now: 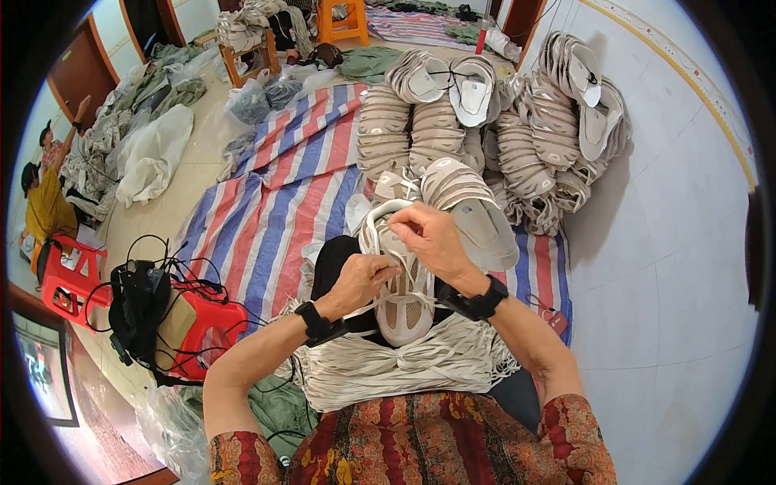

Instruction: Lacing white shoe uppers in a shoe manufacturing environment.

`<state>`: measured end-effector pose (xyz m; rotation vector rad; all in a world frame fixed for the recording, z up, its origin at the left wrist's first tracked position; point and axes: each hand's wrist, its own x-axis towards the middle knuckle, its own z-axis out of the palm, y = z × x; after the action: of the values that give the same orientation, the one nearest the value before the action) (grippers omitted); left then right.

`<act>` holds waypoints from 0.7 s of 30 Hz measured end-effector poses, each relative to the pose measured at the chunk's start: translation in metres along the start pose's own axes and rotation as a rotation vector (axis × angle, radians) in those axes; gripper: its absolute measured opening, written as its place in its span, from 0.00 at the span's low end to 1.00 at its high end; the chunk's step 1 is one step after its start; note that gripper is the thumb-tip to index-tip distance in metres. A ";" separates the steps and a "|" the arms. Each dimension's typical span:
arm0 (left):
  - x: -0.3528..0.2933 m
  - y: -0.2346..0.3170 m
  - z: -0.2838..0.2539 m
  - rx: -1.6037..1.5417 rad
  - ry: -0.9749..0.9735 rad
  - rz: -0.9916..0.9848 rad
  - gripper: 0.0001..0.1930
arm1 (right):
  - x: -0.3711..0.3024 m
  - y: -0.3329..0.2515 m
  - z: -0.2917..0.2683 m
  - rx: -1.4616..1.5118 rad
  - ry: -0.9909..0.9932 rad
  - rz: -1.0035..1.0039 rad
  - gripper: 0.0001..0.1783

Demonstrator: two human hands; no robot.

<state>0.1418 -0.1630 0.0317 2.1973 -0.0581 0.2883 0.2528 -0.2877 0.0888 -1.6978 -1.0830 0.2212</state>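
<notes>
A beige shoe upper (404, 315) with a mesh toe lies over my lap, its toe toward me. My left hand (364, 281) is closed at the left side of its lacing, pinching a white shoelace (392, 257). Higher up, my right hand (430, 238) is closed in a pinch at the shoe's opening, with lace between thumb and fingers. Exact fingertip contact is partly hidden. Loops of lace hang between the hands. A thick bundle of white laces (404, 372) lies across my lap, nearer to me than the shoe.
Stacks of beige shoe uppers (529, 149) stand ahead on a striped sheet (279, 190). A wall (647, 267) rises at right. On the left are red stools (214, 323), a black bag (139, 311) with cables, and a person in yellow (48, 206).
</notes>
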 end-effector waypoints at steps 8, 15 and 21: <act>0.051 -0.016 -0.026 0.115 0.403 0.278 0.09 | -0.041 0.035 0.024 -0.527 -0.109 -0.052 0.09; 0.047 -0.032 -0.011 0.166 0.104 0.150 0.07 | -0.034 0.051 0.030 -0.328 -0.013 -0.058 0.06; 0.042 -0.034 -0.006 0.158 0.109 0.122 0.08 | -0.041 0.051 0.033 -0.209 0.001 0.083 0.06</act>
<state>0.1865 -0.1349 0.0177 2.3349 -0.1131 0.4958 0.2369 -0.2978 0.0184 -1.9310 -1.0655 0.1640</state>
